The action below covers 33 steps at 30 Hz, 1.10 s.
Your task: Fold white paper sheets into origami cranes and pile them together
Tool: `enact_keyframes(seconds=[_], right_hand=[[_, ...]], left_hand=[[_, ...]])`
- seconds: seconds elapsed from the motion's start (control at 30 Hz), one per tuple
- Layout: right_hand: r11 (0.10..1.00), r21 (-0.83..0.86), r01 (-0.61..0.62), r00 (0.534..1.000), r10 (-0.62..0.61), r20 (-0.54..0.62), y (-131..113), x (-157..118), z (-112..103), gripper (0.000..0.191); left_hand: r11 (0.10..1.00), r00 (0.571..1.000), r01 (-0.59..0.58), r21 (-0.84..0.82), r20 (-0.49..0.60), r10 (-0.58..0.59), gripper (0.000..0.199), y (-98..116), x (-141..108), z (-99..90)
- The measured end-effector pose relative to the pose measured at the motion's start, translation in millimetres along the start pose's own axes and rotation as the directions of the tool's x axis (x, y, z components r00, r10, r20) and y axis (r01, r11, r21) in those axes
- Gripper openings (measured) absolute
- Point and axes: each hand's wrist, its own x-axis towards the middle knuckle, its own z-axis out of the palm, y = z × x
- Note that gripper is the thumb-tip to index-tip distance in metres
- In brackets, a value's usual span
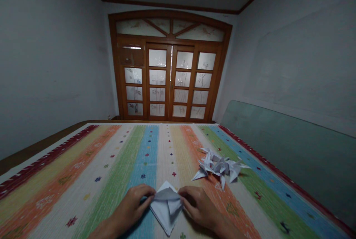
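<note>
A white sheet of paper (164, 211), folded into a diamond shape with a raised flap, lies on the striped cloth near the front edge of the view. My left hand (135, 202) pinches its left corner between thumb and fingers. On the opposite side, my right hand (197, 203) grips the right corner in the same way. The upper flap between the hands is partly lifted and bowed. To the right, beyond my right hand, sits a cluster of several folded white paper cranes (221, 165), overlapping one another.
The table wears a striped, patterned cloth (111, 179). Along its right side stands a pale green padded backrest (278, 138). Wooden doors with glass panes (169, 79) close off the far wall, and plain walls rise on both sides.
</note>
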Motion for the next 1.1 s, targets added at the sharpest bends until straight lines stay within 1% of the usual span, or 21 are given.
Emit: enact_keyframes(seconds=[0.17,0.27,0.4,0.53,0.63,0.73,0.8,0.83,0.9,0.93,1.0,1.1], right_hand=[[0.999,-0.020,-0.039,0.999,0.039,0.007,0,-2,2,0.027],[0.999,-0.013,-0.051,0.998,0.051,-0.023,1,-1,6,0.026],[0.995,0.006,-0.101,0.993,0.101,-0.058,2,0,13,0.029],[0.992,0.037,-0.118,0.987,0.121,-0.101,0,2,18,0.036],[0.991,0.042,-0.124,0.987,0.128,-0.101,-2,1,20,0.042],[0.993,0.027,-0.114,0.990,0.116,-0.078,-2,0,21,0.045],[0.994,0.018,-0.105,0.992,0.106,-0.065,-3,0,20,0.041],[0.994,0.018,-0.105,0.992,0.106,-0.061,-3,1,19,0.037],[0.992,0.030,-0.125,0.990,0.127,-0.063,-4,3,18,0.028],[0.989,0.039,-0.144,0.987,0.147,-0.065,-5,4,17,0.025],[0.979,0.062,-0.196,0.977,0.200,-0.069,-5,7,17,0.021],[0.964,0.083,-0.255,0.961,0.262,-0.094,-4,8,18,0.023]], left_hand=[[1.000,0.999,0.027,-0.014,-0.023,-0.027,0.018,2,0,2.3],[0.999,0.998,0.047,-0.023,-0.031,-0.048,0.019,7,1,2.5],[0.994,0.995,0.092,-0.051,-0.044,-0.094,0.019,15,2,5.6],[0.987,0.988,0.139,-0.077,-0.054,-0.144,0.018,20,3,10.5],[0.987,0.988,0.142,-0.074,-0.056,-0.146,0.020,21,3,13.5],[0.991,0.991,0.120,-0.054,-0.056,-0.123,0.022,20,2,15.5],[0.994,0.993,0.107,-0.038,-0.040,-0.108,0.023,19,1,15.8],[0.994,0.994,0.104,-0.031,-0.027,-0.105,0.021,20,2,15.6],[0.994,0.994,0.110,-0.024,-0.013,-0.110,0.015,21,3,14.7],[0.993,0.993,0.120,-0.025,-0.013,-0.120,0.017,22,4,14.2],[0.988,0.988,0.148,-0.033,-0.028,-0.149,0.021,23,6,13.7],[0.978,0.976,0.203,-0.047,-0.073,-0.206,0.023,23,7,15.0]])
